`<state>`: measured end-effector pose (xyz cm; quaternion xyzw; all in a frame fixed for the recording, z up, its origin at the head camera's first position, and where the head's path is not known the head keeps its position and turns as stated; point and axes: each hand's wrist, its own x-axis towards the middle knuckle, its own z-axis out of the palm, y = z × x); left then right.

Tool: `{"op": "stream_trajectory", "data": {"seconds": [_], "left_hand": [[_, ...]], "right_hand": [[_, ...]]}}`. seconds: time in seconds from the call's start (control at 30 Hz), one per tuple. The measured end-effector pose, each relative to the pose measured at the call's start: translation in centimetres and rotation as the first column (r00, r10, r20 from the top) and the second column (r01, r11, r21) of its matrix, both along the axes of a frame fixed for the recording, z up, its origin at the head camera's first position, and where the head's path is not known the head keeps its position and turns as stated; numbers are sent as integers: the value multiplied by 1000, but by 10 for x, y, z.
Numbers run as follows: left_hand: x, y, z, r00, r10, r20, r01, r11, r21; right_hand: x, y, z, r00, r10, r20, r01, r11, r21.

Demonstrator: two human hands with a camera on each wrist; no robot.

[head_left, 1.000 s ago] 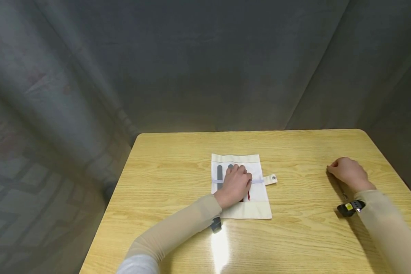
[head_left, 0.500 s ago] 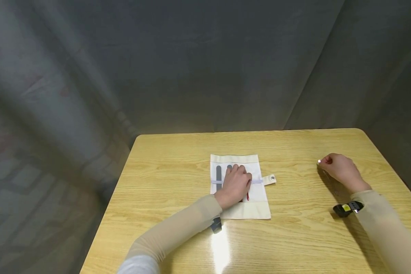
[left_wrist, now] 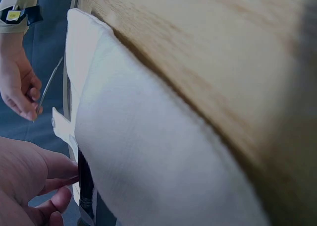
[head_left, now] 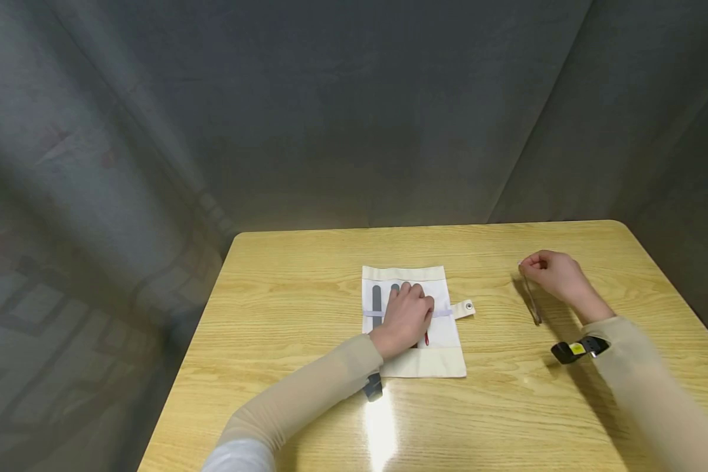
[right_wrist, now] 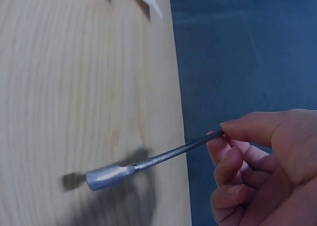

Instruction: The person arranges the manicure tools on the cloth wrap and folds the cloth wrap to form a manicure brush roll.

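Observation:
A white cloth tool roll [head_left: 442, 364] lies spread out, with a lilac elastic band [head_left: 442, 313] across it. My left hand [head_left: 406, 318] rests on its middle, fingers bent and fingertips beside a dark slim tool [left_wrist: 85, 181] tucked under the band. Two grey nail files [head_left: 377, 298] and a thin red-ended tool [head_left: 427, 337] show around that hand. Off to the right, my right hand [head_left: 557, 272] pinches a metal cuticle pusher [right_wrist: 168, 155] between thumb and fingertips at one end. Its knurled shaft slants down to a broad shiny end over the wood.
The wooden table [head_left: 295, 282] carries the roll. A snap strap [head_left: 465, 309] sticks out from the roll's right side. Behind and to the left hang grey curtains [head_left: 360, 131]. Each wrist wears a black strapped camera [head_left: 569, 351].
My right hand has moved left from the table's right side, slightly away from me, carrying the cuticle pusher, which now shows more plainly. The left hand stays on the roll.

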<state>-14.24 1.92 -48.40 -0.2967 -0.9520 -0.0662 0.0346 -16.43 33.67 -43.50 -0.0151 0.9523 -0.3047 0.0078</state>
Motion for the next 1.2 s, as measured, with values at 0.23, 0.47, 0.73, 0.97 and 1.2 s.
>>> {"op": "stream_trajectory", "data": {"seconds": [0.23,0.47,0.73,0.97,1.2], "left_hand": [[1,-1,2,1000,2,5,-2,1000,1],[1,-1,3,1000,0,11,0,1000,-7],[1,1,2,1000,-4,17,4,1000,-19],[0,1,2,1000,-12,20,12,1000,-6],[1,1,1,1000,-15,-9,15,1000,-2]], "right_hand": [[-9,-26,9,1000,-3,4,4,998,-65],[-20,-50,13,1000,0,-27,-3,994,-107],[-27,-77,24,1000,-3,16,6,983,-183],[-33,-98,28,1000,3,-18,-7,978,-209],[-41,-118,20,999,33,-1,-32,967,-252]]}}
